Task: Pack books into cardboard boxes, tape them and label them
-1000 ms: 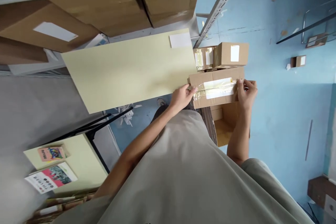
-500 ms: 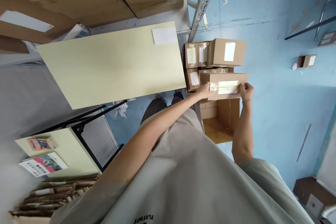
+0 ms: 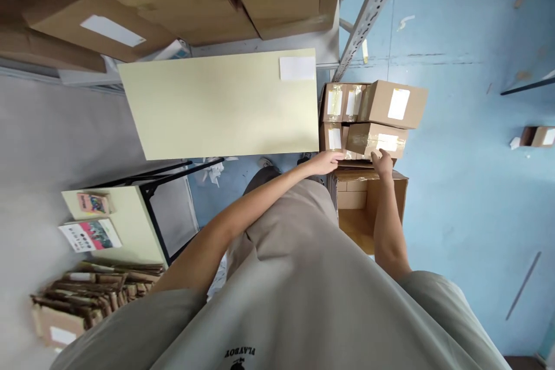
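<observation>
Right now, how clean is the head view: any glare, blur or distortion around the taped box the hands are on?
Head view: even daylight with no hard shadows; mild glare on the clear tape of the taped box; the left hand and right hand at its near edge are slightly soft; wide-angle stretch bends the shelf upright and table; the shirt fills the bottom.

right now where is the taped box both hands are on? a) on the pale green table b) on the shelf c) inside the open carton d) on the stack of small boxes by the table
d: the taped box sits on the stack of small boxes beside the table, under the left hand and right hand.
</observation>
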The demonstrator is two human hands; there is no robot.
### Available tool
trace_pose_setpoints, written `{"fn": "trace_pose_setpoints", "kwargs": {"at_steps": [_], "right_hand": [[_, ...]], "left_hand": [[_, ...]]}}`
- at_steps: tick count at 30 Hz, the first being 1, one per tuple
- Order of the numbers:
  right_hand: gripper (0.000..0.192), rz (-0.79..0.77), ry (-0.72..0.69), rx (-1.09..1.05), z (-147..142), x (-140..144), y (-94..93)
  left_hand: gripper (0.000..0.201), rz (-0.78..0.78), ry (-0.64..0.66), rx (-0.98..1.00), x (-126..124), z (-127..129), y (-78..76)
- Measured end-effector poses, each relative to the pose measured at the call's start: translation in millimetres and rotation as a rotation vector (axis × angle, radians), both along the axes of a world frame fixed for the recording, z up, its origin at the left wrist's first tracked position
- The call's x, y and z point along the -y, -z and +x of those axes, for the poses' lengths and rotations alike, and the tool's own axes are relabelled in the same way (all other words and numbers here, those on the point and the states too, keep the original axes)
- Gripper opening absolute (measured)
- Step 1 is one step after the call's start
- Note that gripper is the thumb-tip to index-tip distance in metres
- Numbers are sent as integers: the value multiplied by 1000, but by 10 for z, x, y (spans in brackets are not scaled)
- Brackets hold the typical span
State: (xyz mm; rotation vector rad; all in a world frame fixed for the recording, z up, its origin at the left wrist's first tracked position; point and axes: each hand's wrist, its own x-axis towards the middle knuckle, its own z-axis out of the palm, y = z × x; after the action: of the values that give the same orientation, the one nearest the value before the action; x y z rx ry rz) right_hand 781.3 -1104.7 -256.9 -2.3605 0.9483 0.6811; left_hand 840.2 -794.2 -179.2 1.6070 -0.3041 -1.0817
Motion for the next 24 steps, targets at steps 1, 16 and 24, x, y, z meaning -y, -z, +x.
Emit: {"fn": "trace_pose_setpoints", "kwargs": {"at_steps": [1, 16, 24], "right_hand": [[70, 17, -19, 32, 35, -62, -45], [100, 569, -602, 486, 1024, -2947, -1518], [80, 751, -923, 441, 880, -5031, -2095]], "left_hand": [[57, -30, -83, -56, -191, 28, 0], [63, -167, -1166, 43, -2946, -480, -675], [56, -294, -1613, 114, -4358, -1472, -792]]}}
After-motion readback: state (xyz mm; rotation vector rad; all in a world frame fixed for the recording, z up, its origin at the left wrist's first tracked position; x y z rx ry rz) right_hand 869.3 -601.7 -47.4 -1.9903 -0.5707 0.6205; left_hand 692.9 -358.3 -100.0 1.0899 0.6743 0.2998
